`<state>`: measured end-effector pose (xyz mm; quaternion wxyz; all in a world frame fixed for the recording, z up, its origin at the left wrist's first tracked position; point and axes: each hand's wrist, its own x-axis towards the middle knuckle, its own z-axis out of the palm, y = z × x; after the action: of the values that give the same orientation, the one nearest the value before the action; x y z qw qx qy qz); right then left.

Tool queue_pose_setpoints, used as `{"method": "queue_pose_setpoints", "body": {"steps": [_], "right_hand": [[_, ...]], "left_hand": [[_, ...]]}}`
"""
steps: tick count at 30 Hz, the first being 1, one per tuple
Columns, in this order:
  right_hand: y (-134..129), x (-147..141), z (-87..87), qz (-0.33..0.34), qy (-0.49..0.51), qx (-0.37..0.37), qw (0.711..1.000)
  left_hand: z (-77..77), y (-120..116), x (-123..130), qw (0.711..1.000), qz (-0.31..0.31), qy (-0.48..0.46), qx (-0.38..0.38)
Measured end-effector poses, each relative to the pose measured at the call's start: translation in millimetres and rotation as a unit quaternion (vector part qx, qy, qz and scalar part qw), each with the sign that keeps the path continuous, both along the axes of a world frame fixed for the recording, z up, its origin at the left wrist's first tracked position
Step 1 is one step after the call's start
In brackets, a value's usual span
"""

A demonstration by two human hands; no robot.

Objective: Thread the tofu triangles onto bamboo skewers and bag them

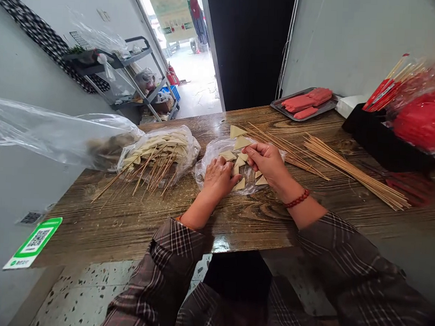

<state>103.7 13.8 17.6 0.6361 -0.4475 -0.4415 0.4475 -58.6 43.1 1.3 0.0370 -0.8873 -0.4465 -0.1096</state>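
Observation:
My left hand rests palm down on a clear plastic bag, its thumb held apart from its fingers. Pale yellow triangular pieces, like cut tofu sheet, lie scattered on the bag around both hands. Fingers pinched, my right hand is at the edge of one triangular piece. Another triangle lies just beyond it. To the left, a plastic bag holds a heap of folded pale pieces on thin wooden skewers.
Loose skewers and a thicker skewer bundle lie on the wooden table at right. Behind them sits a metal tray with pink packs. A black box and red-wrapped goods stand far right. A cart stands beyond the table.

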Motion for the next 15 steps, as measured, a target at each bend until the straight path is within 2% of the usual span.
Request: {"method": "queue_pose_setpoints", "body": {"steps": [5, 9, 11, 15], "right_hand": [[-1, 3, -1.6, -0.010, -0.016, 0.005, 1.000], [-1, 7, -0.7, -0.020, -0.029, 0.011, 0.999], [-1, 9, 0.6, -0.022, -0.038, 0.013, 0.999], [-4, 7, 2.5, -0.022, -0.068, 0.022, 0.997]], "left_hand": [[-6.5, 6, 4, 0.995, -0.013, -0.079, -0.054], [-11.8, 11, 7, 0.965, -0.041, -0.208, -0.155], [-10.9, 13, 6, 0.924, -0.043, -0.303, -0.229], [3.1, 17, -5, 0.792, -0.018, -0.516, -0.325]]}}
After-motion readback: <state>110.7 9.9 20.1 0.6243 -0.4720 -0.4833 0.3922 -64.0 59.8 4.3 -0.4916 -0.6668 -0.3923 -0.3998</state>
